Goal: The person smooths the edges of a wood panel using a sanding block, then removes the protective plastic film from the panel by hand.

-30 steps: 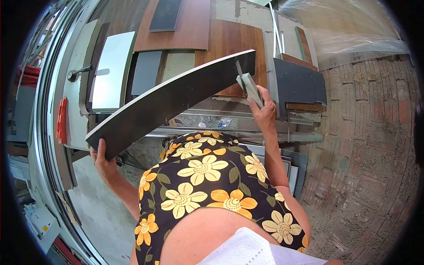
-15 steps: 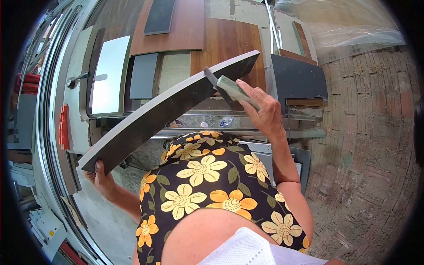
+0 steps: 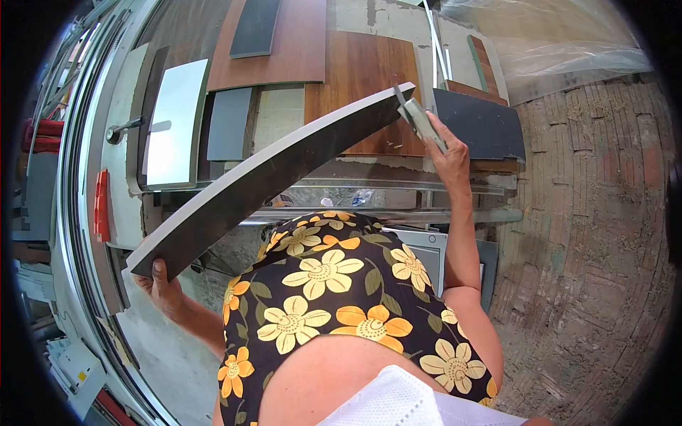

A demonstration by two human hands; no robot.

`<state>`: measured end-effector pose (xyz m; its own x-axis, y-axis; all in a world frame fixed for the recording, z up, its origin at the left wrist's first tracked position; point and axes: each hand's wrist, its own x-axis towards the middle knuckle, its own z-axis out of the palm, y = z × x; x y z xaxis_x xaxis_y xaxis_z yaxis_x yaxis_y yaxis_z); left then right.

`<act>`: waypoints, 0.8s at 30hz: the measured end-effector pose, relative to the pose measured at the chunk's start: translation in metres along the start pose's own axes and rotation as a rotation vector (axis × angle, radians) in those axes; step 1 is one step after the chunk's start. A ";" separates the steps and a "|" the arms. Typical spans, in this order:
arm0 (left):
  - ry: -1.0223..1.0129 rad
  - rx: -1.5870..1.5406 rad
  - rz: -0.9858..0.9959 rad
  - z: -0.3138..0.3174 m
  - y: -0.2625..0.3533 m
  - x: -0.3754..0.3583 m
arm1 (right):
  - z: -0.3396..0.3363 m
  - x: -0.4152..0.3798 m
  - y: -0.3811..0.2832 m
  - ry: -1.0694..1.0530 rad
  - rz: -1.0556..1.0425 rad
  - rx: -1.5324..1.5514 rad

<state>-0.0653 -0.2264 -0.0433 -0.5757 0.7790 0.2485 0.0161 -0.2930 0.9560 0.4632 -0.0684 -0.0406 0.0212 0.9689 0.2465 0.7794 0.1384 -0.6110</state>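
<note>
A long dark board (image 3: 284,170) with a pale grey edge slants up from lower left to upper right in front of my body. My left hand (image 3: 165,287) grips its lower left end, thumb on the dark face. In my right hand (image 3: 450,155) is a greenish-grey block-like tool (image 3: 423,125) with a thin dark flat piece at its front. That flat piece meets the pale edge near the board's far right end. The fingers on the tool's far side are partly hidden.
Behind the board lie wood-brown panels (image 3: 366,60), a white panel (image 3: 177,121) and a dark panel (image 3: 479,124) on a bench. A metal rail (image 3: 355,215) crosses in front of me. A crank handle (image 3: 124,130) and a red piece (image 3: 101,206) are at left. Brick floor (image 3: 582,234) spreads right.
My right hand has slid the tool up and to the right along the board's pale edge, towards its far end. My left hand and the board have stayed nearly still.
</note>
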 end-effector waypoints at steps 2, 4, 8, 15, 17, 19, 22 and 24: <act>-0.005 0.002 -0.005 0.001 0.000 0.001 | -0.001 0.004 0.010 -0.004 0.096 0.001; -0.003 0.010 -0.020 0.004 0.002 0.001 | -0.004 0.007 0.017 -0.030 0.247 -0.003; -0.042 0.005 -0.012 0.000 0.000 0.003 | -0.008 0.009 0.019 0.069 0.204 -0.084; 0.061 0.008 -0.099 0.008 -0.001 0.002 | 0.020 -0.003 -0.016 0.066 -0.055 0.108; 0.068 0.005 -0.120 0.007 -0.001 0.002 | 0.032 -0.004 -0.014 0.043 -0.089 0.137; 0.056 -0.009 -0.152 0.006 0.000 0.001 | 0.038 -0.003 -0.011 0.041 -0.056 0.152; 0.081 0.021 -0.182 0.017 0.010 -0.002 | 0.042 0.000 -0.005 0.043 -0.048 0.151; 0.094 0.009 -0.192 0.033 0.020 -0.003 | 0.044 0.003 -0.002 0.058 -0.033 0.166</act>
<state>-0.0367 -0.2160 -0.0197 -0.6429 0.7646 0.0463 -0.0944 -0.1391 0.9858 0.4338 -0.0562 -0.0718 0.0373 0.9504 0.3087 0.6660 0.2067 -0.7168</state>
